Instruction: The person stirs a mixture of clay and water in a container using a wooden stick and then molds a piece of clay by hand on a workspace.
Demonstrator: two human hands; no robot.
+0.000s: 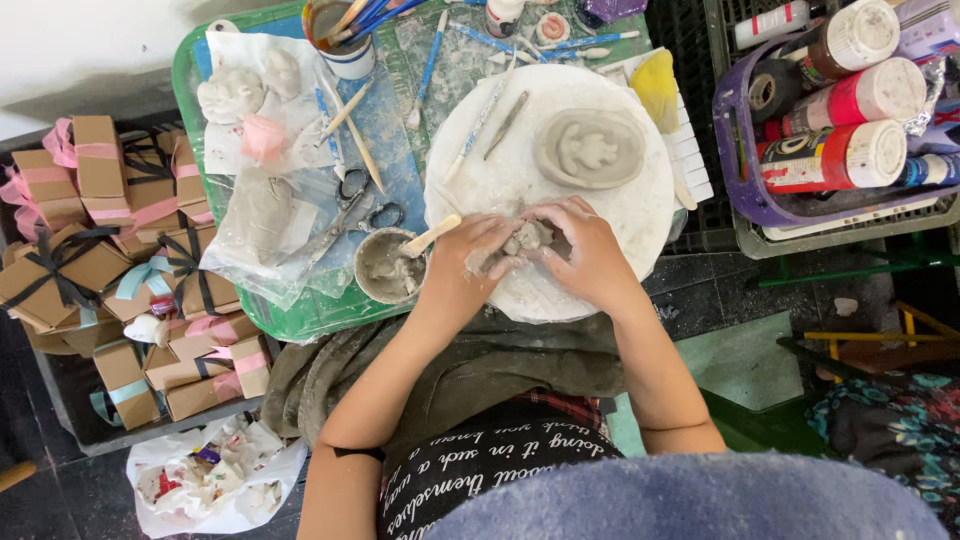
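The left hand (468,258) and right hand (588,252) both close their fingers (500,232) tightly around a grey clay lump (522,240) on the round white board (640,215). The lump remains rough and unshaped; beyond the fingers lies a finished oval clay face (590,148). Beside the left-hand fingers stands a slip bowl (388,268).

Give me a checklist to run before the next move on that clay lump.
1. Both hands on the clay lump: ok; left hand and right hand pinch it.
2. Lump over the round board: ok.
3. Finished oval piece apart from the hands: ok.
4. Slip bowl with stick beside the left hand: ok.
5. Tools lying on the board: not ok.
6. Clay wetness: cannot tell.
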